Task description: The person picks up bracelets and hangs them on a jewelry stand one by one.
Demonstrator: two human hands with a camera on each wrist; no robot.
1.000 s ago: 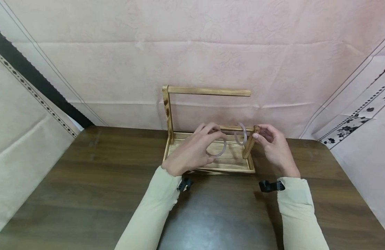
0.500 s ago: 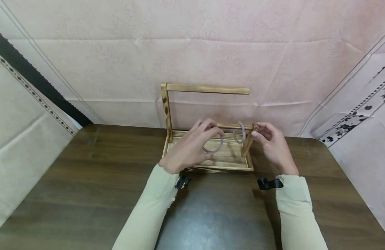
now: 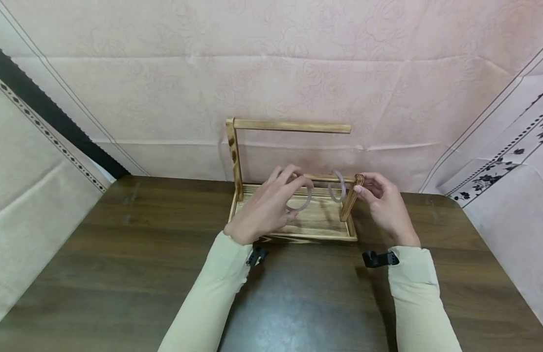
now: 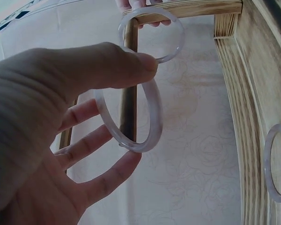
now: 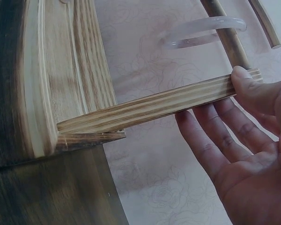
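Note:
My left hand (image 3: 266, 209) pinches a pale lilac bangle (image 4: 155, 112) between thumb and fingers. The lower rod (image 4: 128, 112) of a wooden stand passes through its ring in the left wrist view. A second pale bangle (image 3: 343, 188) hangs round the same rod, close to its right end. My right hand (image 3: 383, 205) grips the top of the short wooden post (image 5: 164, 101), thumb on one side and fingers on the other. In the left wrist view a third bangle (image 4: 268, 164) shows at the right edge, against the stand's tray (image 3: 320, 230).
The stand's taller post (image 3: 235, 156) rises at the left and carries an upper rod (image 3: 293, 126), whose right end is free. Under the stand is a dark wooden table (image 3: 122, 274). Pinkish cloth (image 3: 271, 83) hangs right behind it.
My left hand has moved slightly left along the lower rod with its bangle. The right hand keeps its grip on the short post, and the second bangle stays near the right end.

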